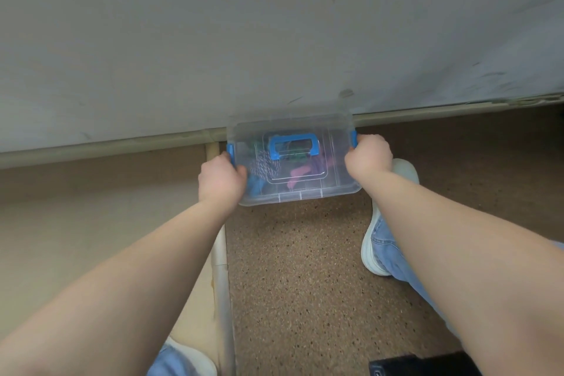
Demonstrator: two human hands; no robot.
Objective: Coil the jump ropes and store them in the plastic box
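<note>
Left hand (220, 180) and right hand (367, 156) bare, as are both forearms (137, 268); light blue denim jeans (392, 249), hem stitched at the right ankle; white thick-soled shoes (370, 256) on both feet.

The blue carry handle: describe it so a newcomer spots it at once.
By the grey wall, the left hand and right hand hold a clear plastic box. The carry handle sits centred on its lid, a wide blue loop, unlike the small side clips.
</note>
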